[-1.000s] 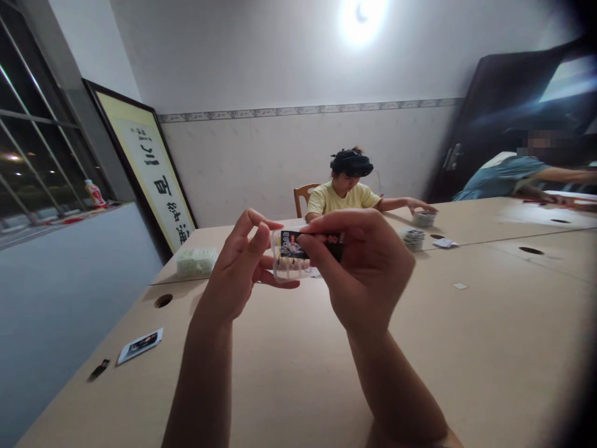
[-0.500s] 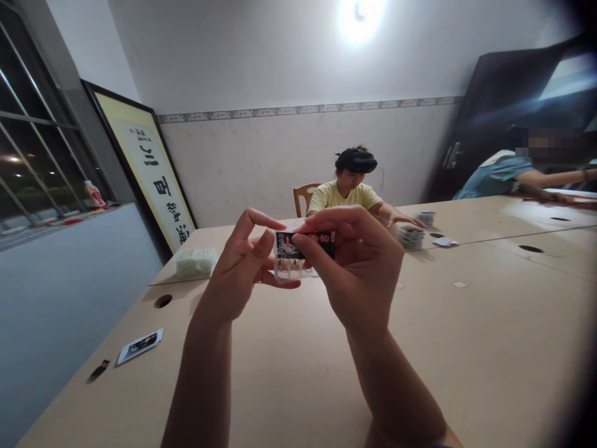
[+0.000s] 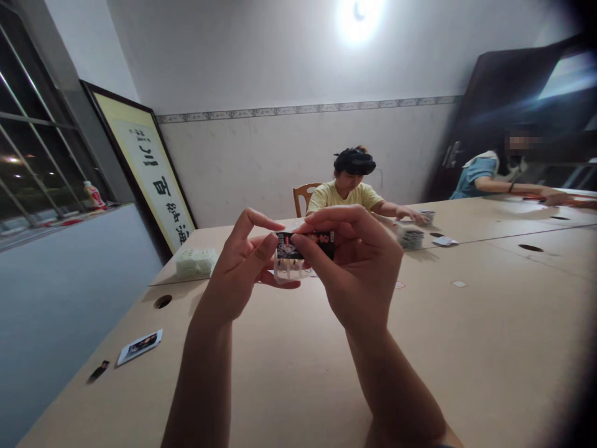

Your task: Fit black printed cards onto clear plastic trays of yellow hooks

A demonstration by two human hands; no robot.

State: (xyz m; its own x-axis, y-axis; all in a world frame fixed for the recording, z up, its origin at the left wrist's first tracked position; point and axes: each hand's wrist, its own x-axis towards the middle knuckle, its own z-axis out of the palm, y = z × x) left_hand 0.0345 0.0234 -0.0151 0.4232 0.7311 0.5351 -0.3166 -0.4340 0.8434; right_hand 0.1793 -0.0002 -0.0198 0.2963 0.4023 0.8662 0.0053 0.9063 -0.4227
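Above the table, in front of me, a small clear plastic box [image 3: 289, 272] is held up between both hands. It has compartments with small pale items inside that I cannot make out. A black printed label [image 3: 285, 246] with white and red marks lies across its upper part. My left hand [image 3: 240, 274] is closed around the box's left side, index finger at the top edge and other fingers beneath. My right hand [image 3: 361, 267] is closed too, its thumb pressing on the label's face and its fingers behind. The thumb covers the label's middle.
Stacked clear boxes [image 3: 193, 264] stand on the left. Nearer lie a white packet [image 3: 140, 346] and a small black strip [image 3: 99, 371], beyond a cable hole [image 3: 163, 302]. Across the table [image 3: 289, 386], a person in yellow [image 3: 326, 196] reaches toward stacked packs [image 3: 410, 238]. Another person sits far right.
My hands and the box stay almost still. The hand of the person opposite has moved right to the farther stack. The person at far right has shifted position and arms.
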